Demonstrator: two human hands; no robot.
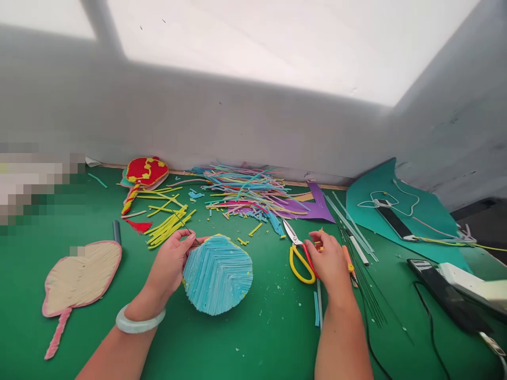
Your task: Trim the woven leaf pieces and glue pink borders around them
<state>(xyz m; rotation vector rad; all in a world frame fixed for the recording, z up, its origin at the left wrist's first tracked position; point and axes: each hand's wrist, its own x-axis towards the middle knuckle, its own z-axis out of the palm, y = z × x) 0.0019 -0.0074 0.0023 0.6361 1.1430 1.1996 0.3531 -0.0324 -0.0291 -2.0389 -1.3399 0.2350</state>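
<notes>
My left hand [174,258] is closed on the left edge of a round fan face [217,277] covered in light blue strips laid in a V pattern, with bits of yellow at its rim. A thin dark wire [186,226] sticks up by those fingers. To the right, my right hand [327,258] is over the table beside scissors [301,264] with one yellow and one red handle loop. Its thumb and fingers are apart; something small and orange shows behind them, and I cannot tell whether they touch it.
Cut chenille stems [245,187] are heaped by the wall, with yellow pieces [168,227] nearer. A cream leaf-shaped fan [85,277] and a red fan [146,171] lie left. On the right are thin green wires [366,290], a utility knife [349,264], a phone [392,219] and cables.
</notes>
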